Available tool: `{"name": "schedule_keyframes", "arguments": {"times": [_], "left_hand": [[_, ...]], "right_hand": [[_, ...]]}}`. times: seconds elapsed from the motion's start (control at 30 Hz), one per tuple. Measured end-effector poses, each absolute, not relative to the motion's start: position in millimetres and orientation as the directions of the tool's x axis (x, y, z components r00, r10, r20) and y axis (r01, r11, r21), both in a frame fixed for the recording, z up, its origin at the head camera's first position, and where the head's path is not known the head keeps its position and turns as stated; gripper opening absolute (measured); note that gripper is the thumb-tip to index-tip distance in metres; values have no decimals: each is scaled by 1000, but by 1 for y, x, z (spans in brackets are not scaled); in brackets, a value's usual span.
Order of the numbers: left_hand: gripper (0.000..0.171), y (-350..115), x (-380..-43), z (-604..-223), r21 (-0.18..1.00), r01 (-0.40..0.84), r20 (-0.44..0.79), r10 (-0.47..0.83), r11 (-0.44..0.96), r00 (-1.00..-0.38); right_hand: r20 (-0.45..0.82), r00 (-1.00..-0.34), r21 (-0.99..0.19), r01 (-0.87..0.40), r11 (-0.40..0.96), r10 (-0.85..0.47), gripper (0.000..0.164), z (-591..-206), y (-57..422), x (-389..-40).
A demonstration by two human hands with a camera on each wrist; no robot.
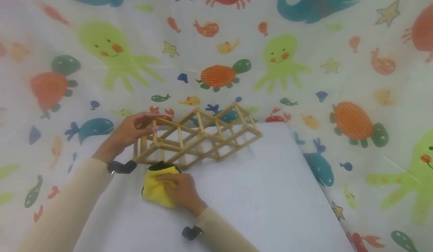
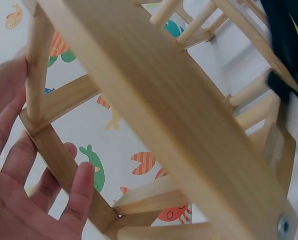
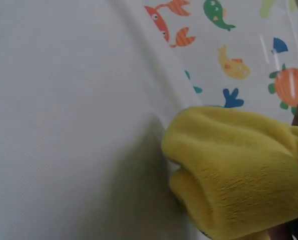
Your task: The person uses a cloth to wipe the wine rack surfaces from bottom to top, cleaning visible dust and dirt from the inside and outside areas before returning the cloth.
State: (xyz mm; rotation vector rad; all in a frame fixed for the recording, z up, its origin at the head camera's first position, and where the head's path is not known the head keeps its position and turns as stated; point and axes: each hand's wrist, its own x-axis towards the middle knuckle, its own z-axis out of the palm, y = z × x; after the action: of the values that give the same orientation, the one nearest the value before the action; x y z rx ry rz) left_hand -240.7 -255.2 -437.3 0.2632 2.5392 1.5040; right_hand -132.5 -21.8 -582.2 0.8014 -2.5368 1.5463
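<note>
A folding wooden lattice rack [image 1: 200, 121] of slats and round dowels stands at the far left of the white table. My left hand [image 1: 130, 131] grips its upper left end. In the left wrist view, the fingers of the left hand [image 2: 36, 180] curl about a slat and dowel at one corner, while a broad slat [image 2: 154, 105] crosses the foreground. My right hand [image 1: 185, 192] pinches a bunched yellow cloth [image 1: 153, 193] with dark edging, right at the rack's lower near edge. Folds of the plush cloth [image 3: 244, 175] fill the right wrist view's lower right and mostly hide that hand.
The white table [image 1: 264, 192] spreads to the right and in front of the rack. Behind and around it hangs a curtain [image 1: 189, 53] printed with sea animals. Dark bands with small devices circle both wrists, the left wristband [image 1: 121, 167] being close to the rack.
</note>
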Motion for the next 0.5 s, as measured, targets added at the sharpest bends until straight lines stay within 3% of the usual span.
{"name": "schedule_keyframes", "arguments": {"times": [0.1, 0.27, 0.37, 0.5], "left_hand": [[61, -256, -239, -434, 865, 76, -58, 249, 496, -967], [62, -257, -239, -430, 855, 86, -62, 265, 512, -962], [60, -256, -240, -429, 848, 99, -61, 281, 520, -958], [55, -256, -242, -431, 843, 118, -53, 298, 526, -953]], "right_hand": [[468, -826, -811, -543, 217, -315, 35, -566, -16, -126], [733, -666, -647, -745, 161, -135, 35, -535, -10, -127], [795, -604, -586, -790, 181, -61, 34, -521, -9, -130], [811, -584, -567, -801, 191, -43, 35, -511, -12, -132]]}}
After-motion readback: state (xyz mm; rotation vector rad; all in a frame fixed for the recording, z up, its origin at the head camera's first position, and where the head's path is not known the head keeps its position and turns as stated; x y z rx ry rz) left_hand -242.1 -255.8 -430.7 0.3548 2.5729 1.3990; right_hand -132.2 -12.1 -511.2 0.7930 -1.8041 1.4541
